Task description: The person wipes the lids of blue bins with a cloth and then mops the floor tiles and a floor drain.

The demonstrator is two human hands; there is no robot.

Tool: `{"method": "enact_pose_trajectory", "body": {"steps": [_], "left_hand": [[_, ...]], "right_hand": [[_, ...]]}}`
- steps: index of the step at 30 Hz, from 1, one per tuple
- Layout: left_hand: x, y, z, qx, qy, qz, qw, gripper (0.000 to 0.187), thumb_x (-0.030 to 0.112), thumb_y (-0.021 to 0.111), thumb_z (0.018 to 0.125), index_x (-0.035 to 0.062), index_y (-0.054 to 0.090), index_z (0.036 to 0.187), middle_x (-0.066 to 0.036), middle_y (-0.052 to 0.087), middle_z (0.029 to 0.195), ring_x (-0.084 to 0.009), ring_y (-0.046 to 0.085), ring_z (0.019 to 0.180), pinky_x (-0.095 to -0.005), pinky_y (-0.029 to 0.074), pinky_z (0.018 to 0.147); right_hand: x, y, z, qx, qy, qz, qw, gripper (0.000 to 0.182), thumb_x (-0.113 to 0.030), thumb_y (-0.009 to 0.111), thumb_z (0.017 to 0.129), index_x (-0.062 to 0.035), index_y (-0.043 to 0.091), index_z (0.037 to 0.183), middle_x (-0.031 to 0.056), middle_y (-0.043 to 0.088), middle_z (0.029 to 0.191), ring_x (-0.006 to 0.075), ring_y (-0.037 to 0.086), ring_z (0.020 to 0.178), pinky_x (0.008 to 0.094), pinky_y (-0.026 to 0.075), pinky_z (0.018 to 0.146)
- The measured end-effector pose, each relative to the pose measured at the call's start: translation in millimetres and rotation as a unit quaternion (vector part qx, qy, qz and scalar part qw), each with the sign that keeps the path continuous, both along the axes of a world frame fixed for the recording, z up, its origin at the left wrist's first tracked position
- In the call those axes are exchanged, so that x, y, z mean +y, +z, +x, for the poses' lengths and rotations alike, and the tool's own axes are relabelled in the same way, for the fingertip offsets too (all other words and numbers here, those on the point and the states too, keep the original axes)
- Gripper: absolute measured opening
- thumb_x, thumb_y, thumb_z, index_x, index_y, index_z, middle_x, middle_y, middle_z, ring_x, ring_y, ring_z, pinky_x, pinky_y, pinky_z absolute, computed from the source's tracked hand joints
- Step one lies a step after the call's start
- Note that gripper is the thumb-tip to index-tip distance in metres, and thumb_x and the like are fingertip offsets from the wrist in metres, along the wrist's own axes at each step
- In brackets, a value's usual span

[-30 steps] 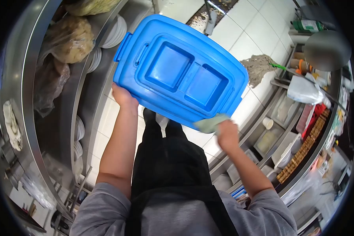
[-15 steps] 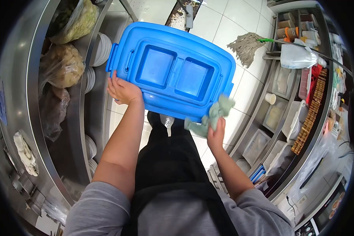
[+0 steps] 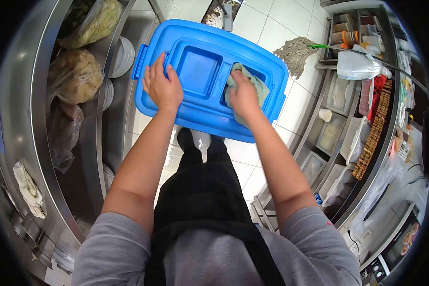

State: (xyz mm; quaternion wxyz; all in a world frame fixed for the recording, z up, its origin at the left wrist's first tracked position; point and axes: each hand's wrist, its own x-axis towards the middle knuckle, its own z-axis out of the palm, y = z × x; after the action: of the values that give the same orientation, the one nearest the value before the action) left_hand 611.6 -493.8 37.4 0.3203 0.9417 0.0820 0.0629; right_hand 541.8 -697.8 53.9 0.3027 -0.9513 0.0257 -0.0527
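Observation:
A blue plastic lid (image 3: pixel 209 35) with two square recesses lies before me, seemingly atop a blue bin. My left hand (image 3: pixel 164 86) rests on its left part, fingers stretched out and slightly spread, beside the left recess. Pressed into the right recess is a green cloth (image 3: pixel 260 88), bunched under my right hand (image 3: pixel 243 95). The fingers of that hand close on the cloth, partly hiding it.
Steel shelving on the left holds bagged food (image 3: pixel 76 76) and stacked white plates (image 3: pixel 123 57). A mop (image 3: pixel 295 55) leans at the right over white floor tiles (image 3: pixel 271 33). Food containers (image 3: pixel 338 95) and a paper cup (image 3: pixel 325 114) fill the right shelves.
My right hand has carried the cloth from the lid's near right corner up into the right recess. My left hand has shifted from the edge onto the lid's top.

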Motion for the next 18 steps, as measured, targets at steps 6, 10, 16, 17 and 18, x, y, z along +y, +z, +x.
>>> {"method": "enact_pose_trajectory", "body": {"steps": [6, 10, 16, 17, 18], "left_hand": [[0.8, 6.5, 0.2, 0.015, 0.006, -0.007, 1.0, 0.056, 0.048, 0.065, 0.083, 0.0233, 0.052, 0.132, -0.002, 0.051, 0.136, -0.0291, 0.031, 0.137, -0.0484, 0.011, 0.114], [0.6, 11.7, 3.9, 0.029, 0.008, -0.001, 1.0, 0.064, 0.048, 0.072, 0.077, 0.0228, 0.052, 0.131, -0.002, 0.05, 0.137, -0.0287, 0.032, 0.136, -0.0482, 0.012, 0.114], [2.9, 6.1, -1.4, 0.008, 0.006, 0.003, 1.0, 0.062, 0.048, 0.071, 0.078, 0.0217, 0.053, 0.131, -0.003, 0.052, 0.134, -0.0285, 0.034, 0.135, -0.0469, 0.012, 0.114], [3.4, 7.8, 0.6, 0.008, 0.008, -0.003, 1.0, 0.062, 0.048, 0.071, 0.078, 0.0223, 0.053, 0.131, -0.002, 0.052, 0.135, -0.0284, 0.034, 0.135, -0.0468, 0.012, 0.115], [3.4, 9.6, 0.2, 0.008, 0.012, -0.004, 1.0, 0.062, 0.048, 0.071, 0.078, 0.0223, 0.053, 0.131, -0.002, 0.052, 0.135, -0.0284, 0.034, 0.135, -0.0468, 0.012, 0.115]], "right_hand": [[-5.6, 39.7, 7.9, 0.389, 0.029, 0.101, 0.915, 0.043, -0.015, 0.06, 0.08, -0.0049, 0.052, 0.121, 0.0201, 0.062, 0.107, 0.0375, 0.058, 0.105, 0.0392, 0.047, 0.088], [0.9, 34.3, -10.7, 0.248, 0.099, -0.107, 0.958, 0.049, -0.026, 0.063, 0.083, -0.0058, 0.05, 0.126, 0.0175, 0.06, 0.114, 0.0332, 0.056, 0.11, 0.0428, 0.042, 0.094], [8.7, 63.0, 12.0, 0.328, 0.102, -0.403, 0.848, 0.061, -0.049, 0.058, 0.083, -0.0001, 0.053, 0.119, 0.0173, 0.064, 0.109, 0.0282, 0.061, 0.103, 0.0448, 0.036, 0.1], [13.9, 68.3, 20.3, 0.325, 0.104, -0.406, 0.848, 0.061, -0.049, 0.058, 0.083, -0.0001, 0.053, 0.119, 0.0173, 0.064, 0.109, 0.0282, 0.061, 0.103, 0.0448, 0.036, 0.1], [18.8, 72.3, 25.8, 0.359, 0.102, -0.378, 0.847, 0.059, -0.046, 0.055, 0.086, 0.0014, 0.052, 0.12, 0.0188, 0.065, 0.109, 0.0296, 0.062, 0.103, 0.0466, 0.035, 0.102]]}}
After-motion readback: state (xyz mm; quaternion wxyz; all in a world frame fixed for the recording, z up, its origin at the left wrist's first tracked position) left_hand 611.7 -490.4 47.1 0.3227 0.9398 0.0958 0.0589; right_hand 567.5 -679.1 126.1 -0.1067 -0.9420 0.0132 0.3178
